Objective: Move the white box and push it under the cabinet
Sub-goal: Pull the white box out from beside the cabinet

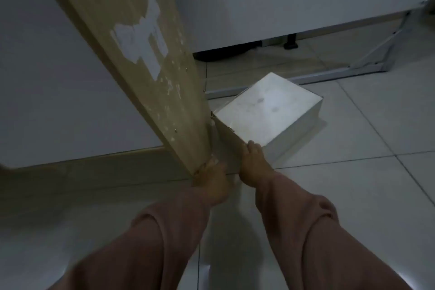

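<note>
The white box sits on the tiled floor, its left corner touching a tall wooden panel. My right hand rests on the box's near top corner, fingers over the edge. My left hand presses low against the box's near left face, right beside the foot of the wooden panel. Both arms are in pink sleeves. Behind the box stands a white cabinet with a dark gap between its bottom and the floor.
A grey metal frame lies on the floor between the box and the cabinet, with a slanted bar rising at the right. A black foot shows under the cabinet. A white wall with a beige skirting runs along the left.
</note>
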`<state>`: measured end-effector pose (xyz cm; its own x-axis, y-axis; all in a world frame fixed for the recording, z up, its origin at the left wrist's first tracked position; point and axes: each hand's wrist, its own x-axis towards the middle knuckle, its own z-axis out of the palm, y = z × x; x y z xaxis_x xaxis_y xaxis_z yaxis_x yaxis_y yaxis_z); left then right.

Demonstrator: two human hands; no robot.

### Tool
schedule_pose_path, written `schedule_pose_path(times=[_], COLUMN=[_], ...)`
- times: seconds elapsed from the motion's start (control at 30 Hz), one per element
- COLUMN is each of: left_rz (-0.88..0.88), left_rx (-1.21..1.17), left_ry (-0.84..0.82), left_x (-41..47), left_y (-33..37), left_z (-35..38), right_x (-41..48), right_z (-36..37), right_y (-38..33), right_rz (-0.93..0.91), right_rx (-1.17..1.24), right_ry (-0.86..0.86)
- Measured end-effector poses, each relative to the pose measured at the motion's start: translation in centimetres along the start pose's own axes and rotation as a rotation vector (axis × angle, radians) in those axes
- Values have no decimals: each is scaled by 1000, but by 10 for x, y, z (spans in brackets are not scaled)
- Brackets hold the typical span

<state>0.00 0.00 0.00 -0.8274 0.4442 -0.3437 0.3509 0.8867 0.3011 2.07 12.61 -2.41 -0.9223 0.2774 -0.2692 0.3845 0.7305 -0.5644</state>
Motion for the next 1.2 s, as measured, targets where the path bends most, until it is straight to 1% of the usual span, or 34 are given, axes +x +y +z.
schedule_pose_path(times=[0.03,0.13,0.23,0.43,0.57,0.63,0.7,0.77,0.87,0.93,1.0,1.07,1.13,1.2], left_rz=[1,-8,-12,14,84,121,152,142,69,23,-7,15,73,116], left_rx=[3,-1,10,10,67,60,47,22,2,-11,29,132,231,310], left_ry=[2,7,-18,-74,-16,-9,43,57,-3,-35,-94,-114,-53,12], left_x=[2,6,11,7,2,0,2,5,16,24,28,26,20,15], left_y=[-1,-1,1,16,23,24,25,24,23,21,17,12,8,6], left_z=[0,6,16,24,29,27,23,17,6,3,7,14,19,21], right_x=[1,0,-5,-27,-42,-46,-48,-49,-56,-58,-56,-52,-50,-50], right_z=[1,-1,-5,-1,-5,-11,-18,-21,-19,-9,3,4,0,-5], right_y=[2,7,9,29,49,62,75,81,68,57,56,60,66,69], right_rz=[-13,-44,-59,-145,-163,-181,-152,-85,49,90,52,23,12,-33], right_rx=[-35,-27,-57,-149,-233,-226,-173,-108,-14,-1,-101,-133,-93,-62], right_ry=[12,89,87,144,146,150,161,211,259,239,200,165,131,136])
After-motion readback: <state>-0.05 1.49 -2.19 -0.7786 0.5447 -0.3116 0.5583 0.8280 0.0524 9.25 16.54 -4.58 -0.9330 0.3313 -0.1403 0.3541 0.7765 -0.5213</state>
